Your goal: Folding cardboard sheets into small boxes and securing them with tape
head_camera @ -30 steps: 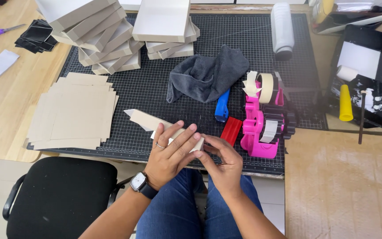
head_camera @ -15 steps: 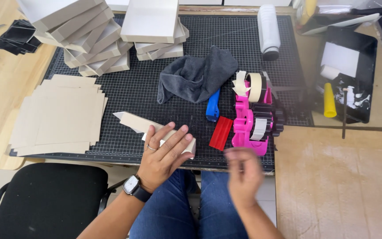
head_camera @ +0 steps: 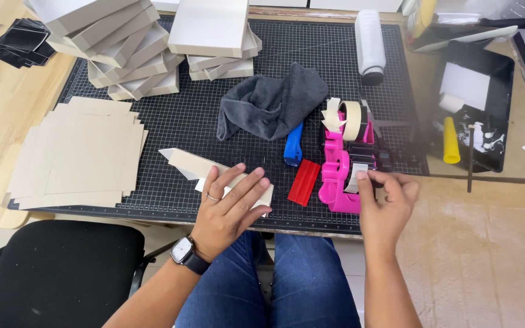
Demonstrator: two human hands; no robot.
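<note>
Left hand [head_camera: 229, 209]: fingers spread flat, pressing the folded cardboard piece [head_camera: 211, 173]. Right hand [head_camera: 386, 203]: fingertips apparently pinching the tape end [head_camera: 356, 180] at the pink dispenser [head_camera: 341, 176].

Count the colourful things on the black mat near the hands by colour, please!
Pink: 1, the tape dispenser
Red: 1, the flat red piece
Blue: 1, the blue tool
Grey: 1, the cloth
Total: 4

Single head view, looking steeply down, close over cutting mat [head_camera: 153, 130].
</note>
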